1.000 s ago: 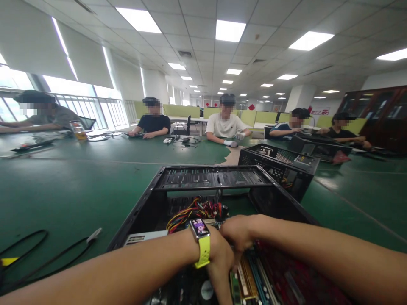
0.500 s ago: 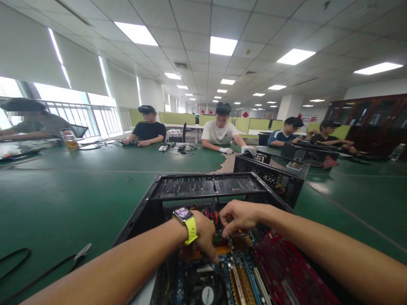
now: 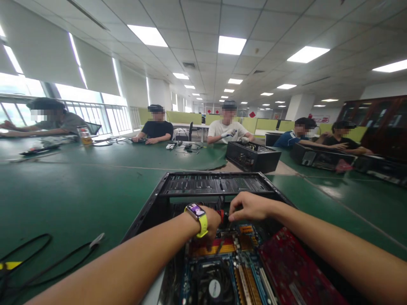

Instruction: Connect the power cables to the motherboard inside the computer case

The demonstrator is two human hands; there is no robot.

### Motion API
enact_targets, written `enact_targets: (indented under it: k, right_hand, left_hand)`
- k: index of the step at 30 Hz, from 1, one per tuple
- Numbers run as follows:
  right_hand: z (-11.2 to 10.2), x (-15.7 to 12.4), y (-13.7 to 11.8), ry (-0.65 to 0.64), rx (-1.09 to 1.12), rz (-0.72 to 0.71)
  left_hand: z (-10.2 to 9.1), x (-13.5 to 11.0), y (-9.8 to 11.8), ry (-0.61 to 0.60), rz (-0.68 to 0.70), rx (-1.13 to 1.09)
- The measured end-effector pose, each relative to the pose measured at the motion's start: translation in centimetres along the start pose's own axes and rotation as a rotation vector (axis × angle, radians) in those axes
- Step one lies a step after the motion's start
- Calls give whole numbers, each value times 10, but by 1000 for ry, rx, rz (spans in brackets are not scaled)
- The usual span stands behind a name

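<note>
Handling red-and-black wiring (image 3: 222, 215) seems in hand inside the black metal computer case (image 3: 163, 191), left hand (image 3: 211, 221) hold hidden, right hand (image 3: 245, 206) curled narrow, grip unclear; next calls for precise pinching.

No lettering can be read with certainty. Blurred marks are borne by the round fan label (image 3: 215, 289), the lit watch screen (image 3: 195, 209) and a red-and-white wall sign (image 3: 321, 120) in the background.

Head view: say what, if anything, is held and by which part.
Cannot be told: the left hand shows no clear fingertips; the right hand curls near a red part, grip unclear.
</note>
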State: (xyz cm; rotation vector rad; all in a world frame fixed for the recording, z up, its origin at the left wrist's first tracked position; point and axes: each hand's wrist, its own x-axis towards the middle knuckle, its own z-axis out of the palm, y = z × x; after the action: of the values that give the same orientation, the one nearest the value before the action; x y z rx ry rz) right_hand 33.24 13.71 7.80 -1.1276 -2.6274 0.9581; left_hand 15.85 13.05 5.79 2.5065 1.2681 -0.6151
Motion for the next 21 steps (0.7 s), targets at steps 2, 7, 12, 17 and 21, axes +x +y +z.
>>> enact_targets:
  k: [2, 7, 12, 17, 21]
  right_hand:
    - [-1, 0, 0, -3, 80, 49]
    - [5, 6, 1, -13, 118, 88]
    - [27, 13, 1, -57, -306, 77]
    - [61, 15, -5, -49, -521, 71]
    - [76, 15, -7, -19, -620, 92]
  left_hand:
    - [-2, -5, 0, -112, 8, -90]
    - [-2, -7, -6, -190, 73, -156]
    - [2, 2, -1, -159, 33, 66]
    - [6, 4, 10, -197, -37, 191]
    - [9, 0, 14, -177, -85, 223]
